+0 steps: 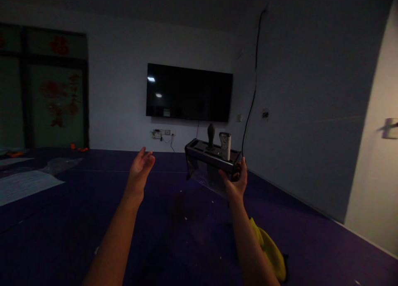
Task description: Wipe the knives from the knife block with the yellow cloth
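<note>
My right hand (236, 182) grips the right end of a dark knife holder (211, 155), with its thumb in front and fingers round the end. The holder is raised above the floor and has a slotted black top and a see-through lower front. Two handles stand up from its top: a dark rounded handle (211, 136) and a pale, speckled handle (225, 147). Whatever is below these handles is too dim to make out. My left hand (139, 170) is raised to the left of the holder, apart from it, fingers spread and holding nothing.
A yellow item (270, 253) lies on the purple floor (174, 236) beside my right forearm. Sheets of paper (27, 184) and clear plastic (62, 166) lie at left. A television (189, 93) hangs on the far wall; a black cable (255, 83) hangs at right.
</note>
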The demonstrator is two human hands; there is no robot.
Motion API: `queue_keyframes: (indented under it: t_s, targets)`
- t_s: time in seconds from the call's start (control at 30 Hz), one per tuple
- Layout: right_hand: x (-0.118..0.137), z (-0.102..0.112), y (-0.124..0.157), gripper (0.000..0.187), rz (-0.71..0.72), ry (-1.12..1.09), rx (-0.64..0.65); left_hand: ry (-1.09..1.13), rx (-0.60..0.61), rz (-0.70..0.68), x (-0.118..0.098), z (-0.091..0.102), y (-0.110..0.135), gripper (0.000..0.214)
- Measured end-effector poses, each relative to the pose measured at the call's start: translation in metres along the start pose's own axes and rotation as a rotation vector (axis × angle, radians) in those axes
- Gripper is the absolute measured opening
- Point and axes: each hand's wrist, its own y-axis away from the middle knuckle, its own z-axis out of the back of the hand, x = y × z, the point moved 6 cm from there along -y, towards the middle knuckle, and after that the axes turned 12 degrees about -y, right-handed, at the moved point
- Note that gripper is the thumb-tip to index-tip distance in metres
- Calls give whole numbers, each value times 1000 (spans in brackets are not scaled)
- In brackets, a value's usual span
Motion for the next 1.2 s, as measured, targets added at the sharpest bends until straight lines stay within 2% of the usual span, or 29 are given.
queue_keyframes:
  t_s: [0.13, 0.2, 0.33, 0.47, 0.57, 0.7, 0.93, 1.2]
  targets:
    - [-22, 36, 4, 88, 166, 255, -194, 31, -36, 21, -8, 4, 3, 67]
    - [-35, 52, 7, 89, 188, 370, -267, 31, -33, 31, -11, 4, 4, 62]
    - [-52, 78, 10, 88, 139, 532, -344, -4, -12, 78, -10, 2, 5, 52]
    - [-61, 91, 12, 89, 61, 580, -378, -28, -49, 85, -7, 5, 6, 35]
    - [-66, 96, 16, 89, 8, 586, -420, -29, -55, 99, -6, 5, 6, 27]
    - [-72, 100, 21, 89, -20, 619, -454, -36, -59, 103, -7, 4, 6, 28]
    - [-71, 95, 26, 89, -48, 692, -450, 16, -1, 186, 2, 1, 5, 29]
    - [-59, 86, 30, 109, -158, 748, -405, 87, 118, 351, 11, -7, 6, 28]
